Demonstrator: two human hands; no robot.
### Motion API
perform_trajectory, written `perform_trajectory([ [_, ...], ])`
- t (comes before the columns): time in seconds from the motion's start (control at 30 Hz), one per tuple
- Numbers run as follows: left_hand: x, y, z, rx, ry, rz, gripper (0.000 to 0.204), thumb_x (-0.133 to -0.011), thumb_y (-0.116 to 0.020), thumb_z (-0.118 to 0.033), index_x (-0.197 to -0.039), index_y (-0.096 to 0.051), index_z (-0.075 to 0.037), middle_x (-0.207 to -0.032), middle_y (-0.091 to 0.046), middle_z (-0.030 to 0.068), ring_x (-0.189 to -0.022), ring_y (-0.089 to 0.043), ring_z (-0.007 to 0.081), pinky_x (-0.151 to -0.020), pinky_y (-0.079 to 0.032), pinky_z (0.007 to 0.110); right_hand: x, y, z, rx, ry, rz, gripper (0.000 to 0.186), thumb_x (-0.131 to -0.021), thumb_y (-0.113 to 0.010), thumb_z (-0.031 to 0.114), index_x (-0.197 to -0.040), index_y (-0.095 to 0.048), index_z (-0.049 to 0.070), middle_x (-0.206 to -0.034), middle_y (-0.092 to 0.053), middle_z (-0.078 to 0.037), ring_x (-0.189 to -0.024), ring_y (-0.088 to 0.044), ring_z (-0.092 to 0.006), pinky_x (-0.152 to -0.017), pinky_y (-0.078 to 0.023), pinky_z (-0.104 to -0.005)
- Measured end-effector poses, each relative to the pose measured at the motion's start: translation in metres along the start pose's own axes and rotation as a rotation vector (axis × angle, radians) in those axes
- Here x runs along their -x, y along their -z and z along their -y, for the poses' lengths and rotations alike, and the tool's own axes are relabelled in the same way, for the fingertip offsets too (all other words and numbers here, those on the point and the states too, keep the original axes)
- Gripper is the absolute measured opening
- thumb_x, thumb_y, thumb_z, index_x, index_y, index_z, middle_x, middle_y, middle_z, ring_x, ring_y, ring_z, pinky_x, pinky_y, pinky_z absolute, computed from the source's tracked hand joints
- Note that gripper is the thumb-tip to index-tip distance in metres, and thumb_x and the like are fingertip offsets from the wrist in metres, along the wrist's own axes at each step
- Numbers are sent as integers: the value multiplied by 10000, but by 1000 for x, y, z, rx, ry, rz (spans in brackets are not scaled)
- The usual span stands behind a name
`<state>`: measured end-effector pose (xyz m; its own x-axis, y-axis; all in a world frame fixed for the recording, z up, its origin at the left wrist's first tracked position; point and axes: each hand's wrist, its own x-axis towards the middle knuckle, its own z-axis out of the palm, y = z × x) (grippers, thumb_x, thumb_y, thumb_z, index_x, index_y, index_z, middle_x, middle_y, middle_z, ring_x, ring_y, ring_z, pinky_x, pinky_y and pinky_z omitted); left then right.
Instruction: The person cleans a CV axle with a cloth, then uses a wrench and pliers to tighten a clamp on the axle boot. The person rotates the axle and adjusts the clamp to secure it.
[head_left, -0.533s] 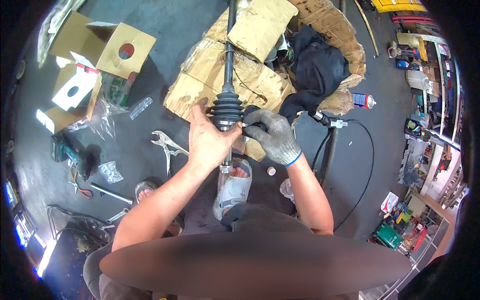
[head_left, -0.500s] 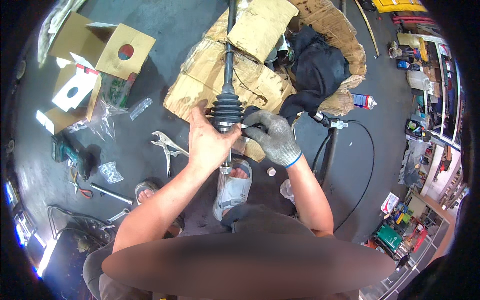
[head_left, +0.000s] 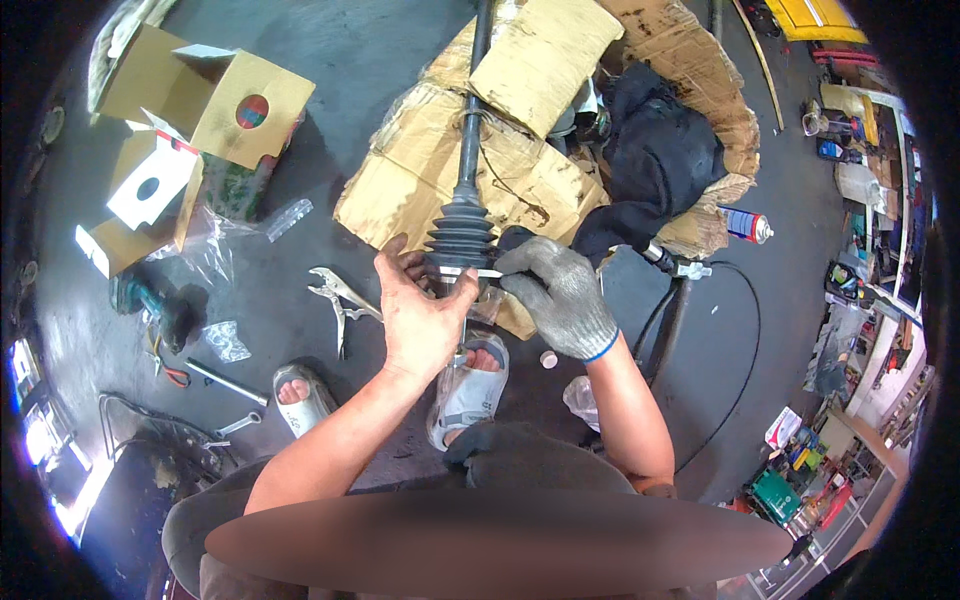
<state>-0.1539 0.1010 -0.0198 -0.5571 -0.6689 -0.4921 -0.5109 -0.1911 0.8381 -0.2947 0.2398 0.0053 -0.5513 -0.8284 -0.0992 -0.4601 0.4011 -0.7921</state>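
Note:
A long dark shaft (head_left: 471,145) stands up the middle of the head view, with a ribbed black rubber boot (head_left: 458,232) near its lower end. My bare left hand (head_left: 418,318) grips the joint under the boot, thumb pressing a thin pale metal band (head_left: 481,273) across it. In its grey knit glove, my right hand (head_left: 560,300) has curled fingers pinching that band's right end. Locking pliers (head_left: 335,292) lie open on the floor left of my hands. Beneath my left hand, the shaft's bright lower end (head_left: 460,356) hangs over my sandalled foot.
Torn cardboard (head_left: 390,180) and dark cloth (head_left: 660,150) lie beyond. Opened boxes (head_left: 230,140), a power drill (head_left: 150,310) and wrenches (head_left: 240,424) are left. A spray can (head_left: 745,225), a jointed bar (head_left: 685,290) with cable and crowded shelving (head_left: 855,240) are right.
The view has shifted, so the scene sits lower and further right. The pale band now shows across the foot of the boot, between my left thumb and right fingers.

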Motion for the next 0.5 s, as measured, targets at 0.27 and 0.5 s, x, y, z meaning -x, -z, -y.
perform_trajectory([
  [0.27, -3, 2, 2, 49, -19, 5, 857, -816, -855, -117, -1482, -335, 29, -1305, -519, 226, -1121, -610, 288, -957, -542, 399, 2, 8, 10, -46, -62, 25, 175, -845, -765, 161, -962, -744, 33, -930, -709, -179, -914, -704, -380, -802, -553, -463],
  [0.5, -6, 5, 5, 99, 4, 22, 750, -873, -792, -80, -1482, -364, 12, -1336, -521, 197, -1138, -580, 232, -962, -532, 351, 7, 23, 10, 26, -133, 19, 136, -833, -765, 58, -961, -752, 12, -934, -728, -162, -903, -718, -337, -802, -559, -422],
])
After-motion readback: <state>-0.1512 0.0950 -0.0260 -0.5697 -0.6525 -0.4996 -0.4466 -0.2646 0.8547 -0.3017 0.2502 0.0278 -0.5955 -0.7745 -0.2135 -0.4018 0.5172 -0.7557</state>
